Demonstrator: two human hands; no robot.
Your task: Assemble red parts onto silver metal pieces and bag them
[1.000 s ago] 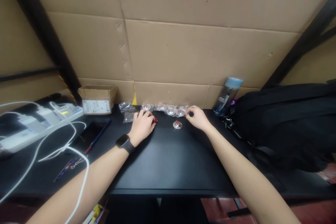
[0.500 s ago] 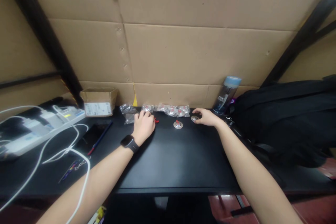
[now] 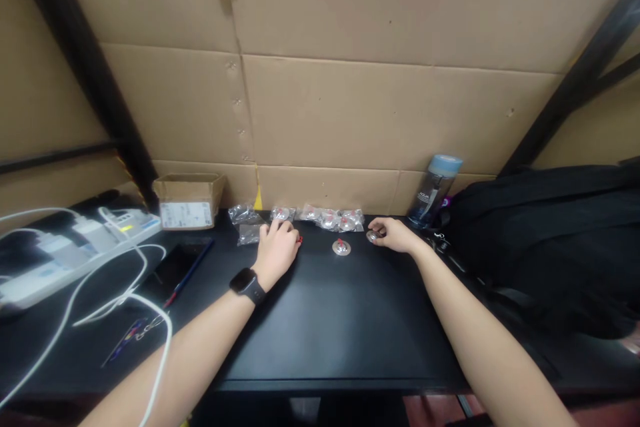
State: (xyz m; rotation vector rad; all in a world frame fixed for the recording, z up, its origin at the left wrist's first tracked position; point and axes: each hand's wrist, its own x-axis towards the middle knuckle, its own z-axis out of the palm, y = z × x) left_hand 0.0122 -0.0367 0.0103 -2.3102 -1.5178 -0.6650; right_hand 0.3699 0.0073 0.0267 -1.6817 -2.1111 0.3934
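My right hand (image 3: 394, 236) has its thumb and fingers closed round the edge of a clear round disc (image 3: 373, 236), which looks like a suction cup, on the black table. Left of it, a second clear disc (image 3: 341, 248) with a red piece on top lies flat, touched by neither hand. My left hand (image 3: 278, 245), with a black watch on the wrist, rests palm down with bent fingers. A bit of red (image 3: 299, 239) peeks out beside it; what lies under the fingers is hidden. Behind are several similar discs in clear plastic bags (image 3: 329, 219).
Crumpled clear wrappers (image 3: 245, 215) lie left of my left hand. Farther left are an open cardboard box (image 3: 187, 213), a dark tablet (image 3: 183, 263) and a white power strip (image 3: 75, 253) with loose cables. At right stand a blue-capped bottle (image 3: 434, 190) and a black backpack (image 3: 545, 247).
The view has tilted, so the table things sit slightly lower. My right fingers have drawn in closer around the disc. My left hand stays in nearly the same place.
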